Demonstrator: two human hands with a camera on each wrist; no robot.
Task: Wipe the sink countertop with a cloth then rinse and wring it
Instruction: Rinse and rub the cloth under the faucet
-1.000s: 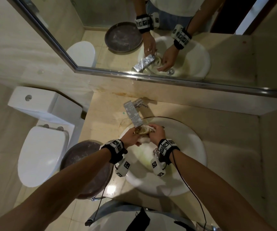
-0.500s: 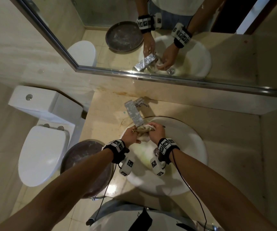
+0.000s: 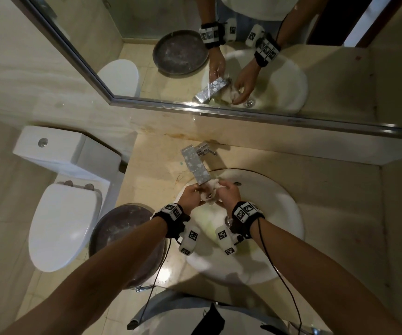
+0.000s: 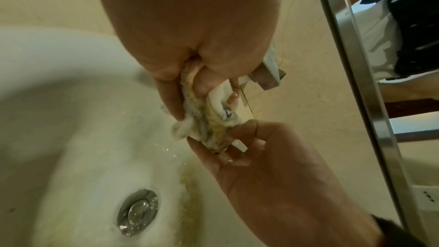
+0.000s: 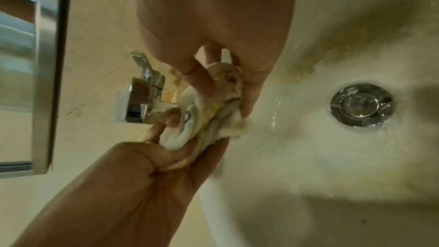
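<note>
White cloth (image 3: pixel 210 192) between both hands, under tap (image 3: pixel 196 168)

The faucet (image 3: pixel 196 169) juts out over the back rim of the sink (image 3: pixel 279 213), just above both hands, and blocks any lift straight up there. The mirror (image 3: pixel 243 110) wall closes the back. The bowl below the hands looks open down to the drain (image 4: pixel 137 212), though blur hides detail. The desk (image 3: pixel 335 189) to the right lies bare.
</note>
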